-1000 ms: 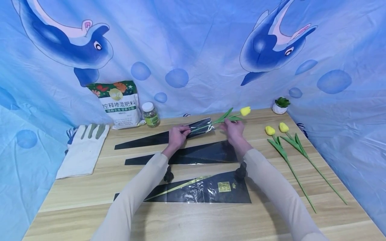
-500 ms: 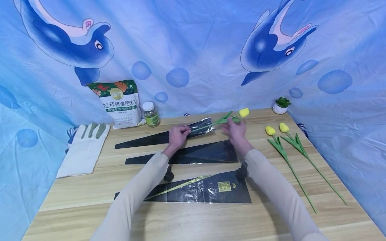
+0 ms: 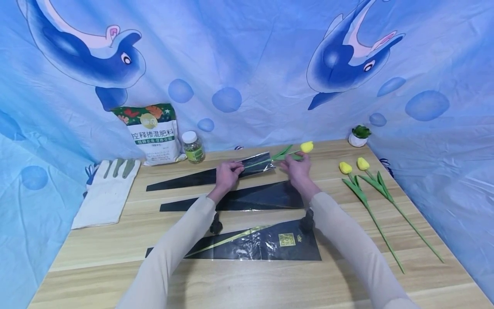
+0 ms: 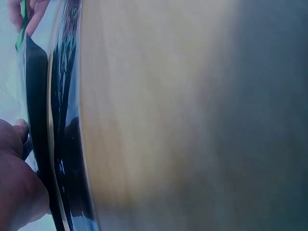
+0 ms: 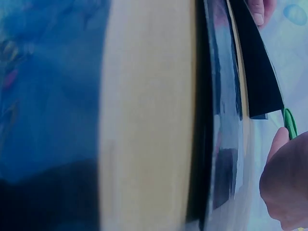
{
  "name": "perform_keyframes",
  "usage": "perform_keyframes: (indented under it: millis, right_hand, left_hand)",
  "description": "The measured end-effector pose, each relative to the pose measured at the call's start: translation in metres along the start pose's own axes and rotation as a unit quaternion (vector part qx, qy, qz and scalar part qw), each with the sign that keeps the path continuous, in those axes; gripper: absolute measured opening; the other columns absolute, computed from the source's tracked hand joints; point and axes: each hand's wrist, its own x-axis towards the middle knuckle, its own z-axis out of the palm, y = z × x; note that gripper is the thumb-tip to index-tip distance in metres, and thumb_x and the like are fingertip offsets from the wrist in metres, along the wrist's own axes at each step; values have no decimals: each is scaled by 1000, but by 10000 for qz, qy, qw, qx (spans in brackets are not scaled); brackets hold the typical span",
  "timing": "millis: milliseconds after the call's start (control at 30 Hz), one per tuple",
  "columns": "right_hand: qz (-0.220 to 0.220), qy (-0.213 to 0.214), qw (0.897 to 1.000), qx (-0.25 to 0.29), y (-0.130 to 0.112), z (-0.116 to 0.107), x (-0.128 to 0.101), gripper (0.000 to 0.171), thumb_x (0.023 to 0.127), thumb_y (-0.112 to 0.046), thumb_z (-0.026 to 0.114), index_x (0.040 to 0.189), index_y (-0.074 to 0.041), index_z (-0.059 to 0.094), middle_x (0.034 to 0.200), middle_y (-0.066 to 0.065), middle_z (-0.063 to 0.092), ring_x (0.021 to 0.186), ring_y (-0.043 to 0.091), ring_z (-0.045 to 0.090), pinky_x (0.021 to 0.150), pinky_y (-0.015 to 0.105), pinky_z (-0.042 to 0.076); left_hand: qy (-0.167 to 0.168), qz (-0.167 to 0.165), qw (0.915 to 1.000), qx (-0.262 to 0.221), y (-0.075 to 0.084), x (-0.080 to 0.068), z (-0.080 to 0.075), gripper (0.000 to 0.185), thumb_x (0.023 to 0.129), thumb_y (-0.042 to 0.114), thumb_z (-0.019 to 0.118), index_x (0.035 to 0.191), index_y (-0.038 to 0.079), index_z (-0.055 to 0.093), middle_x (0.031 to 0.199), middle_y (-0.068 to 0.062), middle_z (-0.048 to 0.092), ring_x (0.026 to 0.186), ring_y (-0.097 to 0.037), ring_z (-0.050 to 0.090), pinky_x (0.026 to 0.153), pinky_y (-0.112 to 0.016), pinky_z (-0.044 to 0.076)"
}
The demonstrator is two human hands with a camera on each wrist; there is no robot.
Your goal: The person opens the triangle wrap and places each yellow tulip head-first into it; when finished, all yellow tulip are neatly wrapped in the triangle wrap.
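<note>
In the head view a yellow tulip (image 3: pixel 306 147) lies with its green stem running into the wide end of the farthest black flower sleeve (image 3: pixel 185 180). My right hand (image 3: pixel 299 169) grips the tulip near its leaves, just below the bloom. My left hand (image 3: pixel 228 174) pinches the edge of that sleeve around its middle. Part of the stem shows through the clear side. In the right wrist view the sleeve's black mouth (image 5: pixel 260 72) stands beside a green leaf (image 5: pixel 289 122) at my thumb. The left wrist view shows my left hand (image 4: pixel 19 178) against the sleeve's edge.
Two more black sleeves, a middle one (image 3: pixel 266 198) and a near one (image 3: pixel 254 244), lie below. Two yellow tulips (image 3: pixel 366 201) rest at right. Behind stand a fertilizer bag (image 3: pixel 154 137), a jar (image 3: pixel 194 148) and a potted succulent (image 3: pixel 359 136). Gloves (image 3: pixel 106 197) lie at left.
My right hand has shifted slightly left with the tulip, whose bloom is now closer to the sleeve's mouth. My left hand has stayed in place on the sleeve.
</note>
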Motion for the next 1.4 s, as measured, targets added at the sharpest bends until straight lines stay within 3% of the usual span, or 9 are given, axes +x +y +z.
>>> perform_keyframes:
  millis: [300, 533, 667, 833, 1000, 1233, 1400]
  right_hand:
    - [-10, -185, 9997, -166, 5, 4, -1, 50, 93, 6, 63, 136, 3, 38, 122, 27, 56, 87, 22, 72, 81, 30, 58]
    - [-65, -329, 9976, -610, 7, 10, -2, 56, 89, 10, 65, 137, 5, 38, 114, 27, 58, 77, 18, 70, 81, 31, 58]
    - [-29, -423, 9962, -764, 9, 10, -1, 56, 90, 9, 65, 138, 5, 37, 111, 25, 59, 78, 19, 69, 84, 33, 58]
    - [-232, -508, 9916, -1168, 12, 9, 0, 50, 90, 9, 64, 136, 7, 43, 118, 26, 59, 88, 24, 67, 81, 30, 58]
    - [-437, -722, 9814, -1725, 12, 7, -3, 46, 91, 8, 63, 134, 8, 47, 120, 26, 61, 89, 24, 66, 76, 27, 58]
    - [-287, -1231, 9642, -2331, 7, 0, 2, 51, 87, 9, 64, 135, 10, 47, 104, 26, 66, 70, 19, 61, 56, 22, 52]
    - [-81, -1617, 9409, -2975, -3, -7, 6, 51, 89, 7, 63, 137, 8, 46, 102, 23, 65, 76, 25, 66, 66, 30, 59]
  left_hand:
    - [18, -86, 9999, 129, 2, 0, 1, 17, 93, 15, 74, 107, 7, 79, 111, -9, 74, 119, -27, 62, 103, -41, 47]
    - [141, 4, 9998, 111, 4, 0, 2, 16, 94, 15, 73, 105, 6, 79, 109, -8, 74, 110, -27, 66, 98, -41, 50]
    - [181, 70, 9997, 113, 5, 0, 3, 15, 93, 14, 73, 103, 5, 80, 108, -7, 75, 113, -27, 65, 100, -41, 49]
    - [189, 77, 9997, 124, 4, 1, 3, 15, 93, 14, 73, 103, 5, 80, 107, -7, 75, 116, -27, 63, 102, -41, 47]
    - [195, 79, 9997, 101, 2, 0, 3, 14, 92, 14, 74, 102, 5, 80, 108, -8, 75, 115, -28, 64, 102, -42, 48]
    - [126, 4, 9999, 80, 1, 0, 2, 15, 92, 14, 74, 103, 5, 80, 108, -8, 74, 111, -28, 66, 99, -42, 50]
    - [102, -8, 9999, 123, 1, 0, 3, 15, 92, 13, 74, 104, 5, 79, 109, -8, 74, 114, -27, 64, 101, -42, 48]
